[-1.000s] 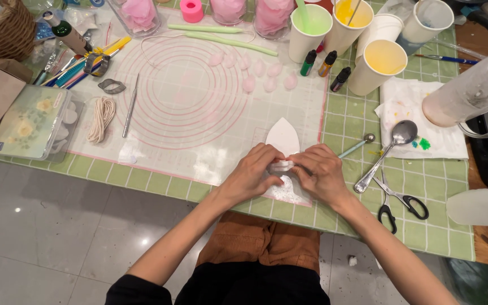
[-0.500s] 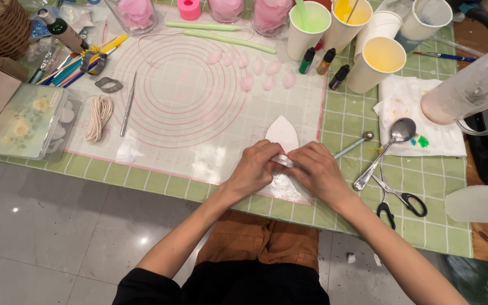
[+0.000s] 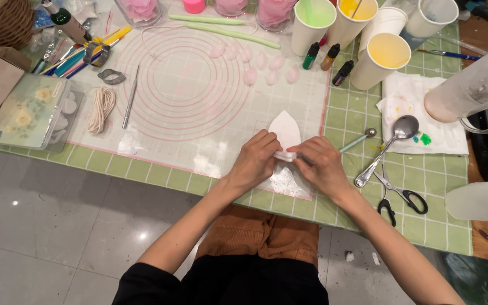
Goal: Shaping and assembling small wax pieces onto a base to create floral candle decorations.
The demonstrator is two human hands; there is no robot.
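White, thin and flat, shaped like a pointed arch, tip aimed far: the petal-shaped piece (image 3: 285, 131) lies on the near right part of the ringed work mat (image 3: 187, 85), its near edge rolled up under the fingers. Left hand (image 3: 256, 160) and right hand (image 3: 320, 165) side by side at the near table edge, knuckles up, fingertips meeting and pinching that rolled edge, a thin ball-tipped tool (image 3: 357, 140) slanting far-right from the right hand.
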